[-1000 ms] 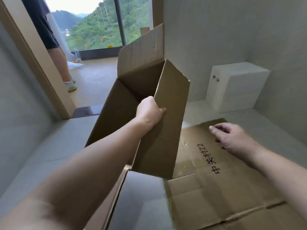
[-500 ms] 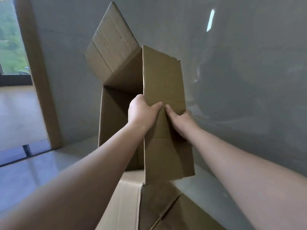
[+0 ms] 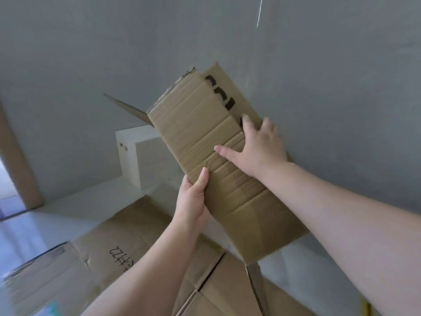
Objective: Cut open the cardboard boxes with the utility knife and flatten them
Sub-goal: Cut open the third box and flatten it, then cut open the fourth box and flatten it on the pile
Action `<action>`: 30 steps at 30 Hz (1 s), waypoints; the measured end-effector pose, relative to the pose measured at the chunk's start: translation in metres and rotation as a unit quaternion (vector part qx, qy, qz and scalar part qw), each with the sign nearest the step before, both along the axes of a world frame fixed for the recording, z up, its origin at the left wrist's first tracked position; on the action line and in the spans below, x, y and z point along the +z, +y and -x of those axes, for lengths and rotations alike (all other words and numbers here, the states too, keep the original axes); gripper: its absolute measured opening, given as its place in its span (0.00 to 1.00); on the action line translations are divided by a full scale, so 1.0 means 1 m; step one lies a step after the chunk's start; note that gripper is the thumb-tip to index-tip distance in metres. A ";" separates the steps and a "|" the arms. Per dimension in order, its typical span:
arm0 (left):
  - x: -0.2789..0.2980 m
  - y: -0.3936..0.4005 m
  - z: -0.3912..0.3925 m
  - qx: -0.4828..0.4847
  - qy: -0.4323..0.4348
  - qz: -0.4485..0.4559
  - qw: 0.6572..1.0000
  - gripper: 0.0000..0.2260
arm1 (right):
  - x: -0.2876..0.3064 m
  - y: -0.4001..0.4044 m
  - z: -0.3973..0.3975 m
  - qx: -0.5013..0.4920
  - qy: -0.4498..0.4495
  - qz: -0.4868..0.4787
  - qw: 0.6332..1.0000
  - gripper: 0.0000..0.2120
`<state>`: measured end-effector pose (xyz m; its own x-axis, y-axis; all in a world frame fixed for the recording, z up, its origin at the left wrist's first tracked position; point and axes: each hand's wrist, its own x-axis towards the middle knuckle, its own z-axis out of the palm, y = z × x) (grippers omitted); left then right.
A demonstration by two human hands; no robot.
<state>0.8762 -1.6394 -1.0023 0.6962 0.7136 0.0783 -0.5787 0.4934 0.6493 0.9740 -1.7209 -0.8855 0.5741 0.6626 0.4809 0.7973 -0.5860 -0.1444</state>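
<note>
Grey walls frame a collapsed cardboard box [image 3: 216, 156], lettering half-hidden, left hand [image 3: 193, 201] gripping its edge, right hand [image 3: 257, 147] pressing spread fingers flat.

Soft, even daylight, brightest at the far left doorway opening [image 3: 5, 179]; a thin glare streak marks the grey wall [image 3: 259, 12]. Shadows faint. Wide-angle bending at edges; motion blur smears the lower left corner and both forearms.

A creased brown corrugated cardboard box [image 3: 218, 160] with black marker strokes near its upper edge is held tilted in the air, pressed almost flat — above flattened brown cardboard sheets [image 3: 127, 245] lying on the pale floor, one bearing handwriting.
</note>
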 end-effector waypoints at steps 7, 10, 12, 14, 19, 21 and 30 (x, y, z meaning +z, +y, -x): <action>-0.146 -0.016 0.120 0.028 0.147 0.141 0.979 0.24 | -0.140 0.043 0.095 0.167 0.007 0.168 0.972 0.49; -0.165 -0.008 0.158 0.089 0.269 0.133 0.950 0.25 | -0.163 0.058 0.135 0.223 0.008 0.204 0.953 0.49; -0.164 0.013 0.179 0.186 0.349 0.154 0.905 0.39 | -0.171 0.067 0.149 0.227 0.031 0.237 0.944 0.46; -0.158 0.038 0.194 0.264 0.419 0.151 0.855 0.52 | -0.181 0.072 0.151 0.223 0.062 0.288 0.929 0.43; -0.134 0.082 0.206 0.321 0.591 -0.006 0.740 0.36 | -0.202 0.062 0.140 0.228 0.132 0.371 0.890 0.33; -0.124 0.081 0.193 0.295 0.607 -0.140 0.725 0.29 | -0.199 0.053 0.132 0.232 0.123 0.358 0.896 0.28; -0.088 0.010 0.047 0.100 0.559 -0.466 0.679 0.12 | -0.167 -0.016 0.048 0.162 0.105 0.270 0.943 0.21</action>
<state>0.8293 -1.6297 -1.0898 0.5887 0.8058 0.0634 0.5373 -0.4487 0.7141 0.9258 -1.7365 -1.0527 0.3448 0.9353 -0.0793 0.9340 -0.3503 -0.0698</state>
